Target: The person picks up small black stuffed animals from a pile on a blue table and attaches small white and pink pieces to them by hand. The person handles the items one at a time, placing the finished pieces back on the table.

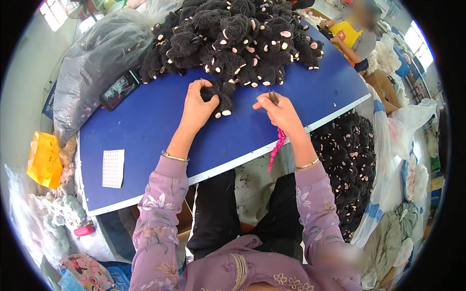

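My left hand [198,104] is closed on a small black plush toy [222,94], thumb and fingers pinching its fuzzy body. The toy lies at the near edge of the heap, and its pale paw tips point toward me. To the right, apart from the toy, my right hand [280,112] is wrapped round dark metal thread snips [273,96] with their pointed tips up. A bright pink braided cord [277,149] hangs below that hand. Most of the snips is hidden in the palm.
A large heap of black plush toys [233,34] covers the far part of the blue table [160,140]. At left are a phone [120,90], a printed sheet [113,168] and a grey plastic bag [99,63]. More toys [344,169] fill a bag at right. A co-worker [354,36] sits at far right.
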